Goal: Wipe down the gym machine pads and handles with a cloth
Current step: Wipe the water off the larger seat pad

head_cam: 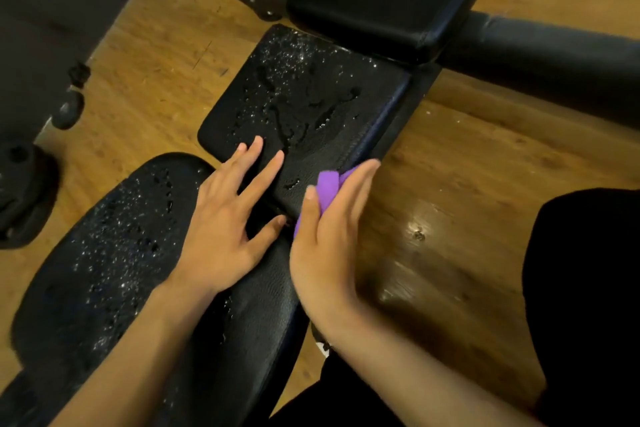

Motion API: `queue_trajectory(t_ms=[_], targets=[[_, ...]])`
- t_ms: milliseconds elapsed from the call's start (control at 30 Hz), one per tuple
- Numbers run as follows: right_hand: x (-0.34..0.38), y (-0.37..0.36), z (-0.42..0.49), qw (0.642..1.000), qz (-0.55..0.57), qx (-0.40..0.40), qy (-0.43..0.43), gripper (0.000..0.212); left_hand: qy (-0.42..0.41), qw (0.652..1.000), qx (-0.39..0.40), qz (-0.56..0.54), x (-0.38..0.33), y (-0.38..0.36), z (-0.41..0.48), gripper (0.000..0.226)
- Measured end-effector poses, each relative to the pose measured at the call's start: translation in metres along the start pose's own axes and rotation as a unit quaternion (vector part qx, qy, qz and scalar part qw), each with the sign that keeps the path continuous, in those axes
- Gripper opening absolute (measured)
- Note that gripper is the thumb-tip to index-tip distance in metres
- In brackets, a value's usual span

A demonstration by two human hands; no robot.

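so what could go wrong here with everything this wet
The left hand rests flat across the wet near pad and middle pad; it may slip. The cloth in the right hand is small and bunched at the middle pad's edge, so it could push liquid onto the wooden floor rather than soak it up.

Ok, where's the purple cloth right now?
Head view, centre-right: the purple cloth is gripped in the right hand at the right edge of the wet middle pad, beside the left hand.
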State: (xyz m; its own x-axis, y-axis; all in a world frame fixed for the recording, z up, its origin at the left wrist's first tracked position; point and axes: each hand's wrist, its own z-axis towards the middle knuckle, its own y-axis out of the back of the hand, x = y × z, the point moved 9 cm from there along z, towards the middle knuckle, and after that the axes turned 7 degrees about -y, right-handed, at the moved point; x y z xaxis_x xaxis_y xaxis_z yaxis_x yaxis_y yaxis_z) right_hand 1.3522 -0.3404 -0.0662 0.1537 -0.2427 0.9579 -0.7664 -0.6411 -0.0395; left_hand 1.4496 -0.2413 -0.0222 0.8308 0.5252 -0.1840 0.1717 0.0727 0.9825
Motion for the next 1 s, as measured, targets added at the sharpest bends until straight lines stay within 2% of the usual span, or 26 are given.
queue_trajectory(t_ms=[133,200,267,333,400,567,600,667,733,800,867,1000], targets=[[0.017,0.044,0.123,0.995,-0.027,-0.094,-0.024,0.07,0.0,1.0,0.005,0.0,-0.002,-0.001,0.0,0.07],[0.024,0.056,0.15,0.995,-0.035,-0.091,-0.034,0.068,-0.001,1.0,0.001,0.005,-0.004,-0.001,0.0,0.068],[0.016,0.049,0.112,0.996,-0.013,-0.088,-0.008,0.067,-0.001,1.0,-0.001,0.016,-0.004,0.0,0.001,0.071],[0.005,0.021,0.042,0.999,0.008,-0.051,0.002,0.071,0.005,1.0,0.003,0.018,-0.003,-0.001,0.001,0.073],[0.001,0.006,0.016,0.999,0.018,-0.025,0.016,0.074,0.014,1.0,0.002,0.011,-0.003,0.0,0.0,0.075],[0.022,0.054,0.153,0.997,0.015,-0.059,-0.043,0.071,0.014,1.0,0.006,0.016,-0.002,-0.002,0.002,0.075],[0.024,0.056,0.154,0.996,0.015,-0.071,-0.043,0.071,0.014,1.0,0.005,0.015,-0.002,-0.001,0.003,0.076],[0.023,0.044,0.109,0.995,-0.001,-0.101,0.01,0.068,0.009,1.0,0.004,0.019,-0.003,0.0,0.005,0.077],[0.007,0.017,0.042,0.997,-0.002,-0.075,0.031,0.07,0.009,1.0,0.007,0.023,-0.002,0.0,0.006,0.075],[-0.008,-0.001,0.0,1.0,0.002,-0.021,0.006,0.075,0.012,1.0,0.011,0.017,-0.002,0.0,0.006,0.074],[-0.005,0.002,0.02,1.0,0.019,-0.01,-0.011,0.078,0.01,1.0,0.009,0.014,-0.004,0.0,0.007,0.073],[0.018,0.04,0.119,0.995,0.031,-0.092,-0.022,0.071,0.009,1.0,0.011,0.016,-0.004,0.0,0.006,0.073]])
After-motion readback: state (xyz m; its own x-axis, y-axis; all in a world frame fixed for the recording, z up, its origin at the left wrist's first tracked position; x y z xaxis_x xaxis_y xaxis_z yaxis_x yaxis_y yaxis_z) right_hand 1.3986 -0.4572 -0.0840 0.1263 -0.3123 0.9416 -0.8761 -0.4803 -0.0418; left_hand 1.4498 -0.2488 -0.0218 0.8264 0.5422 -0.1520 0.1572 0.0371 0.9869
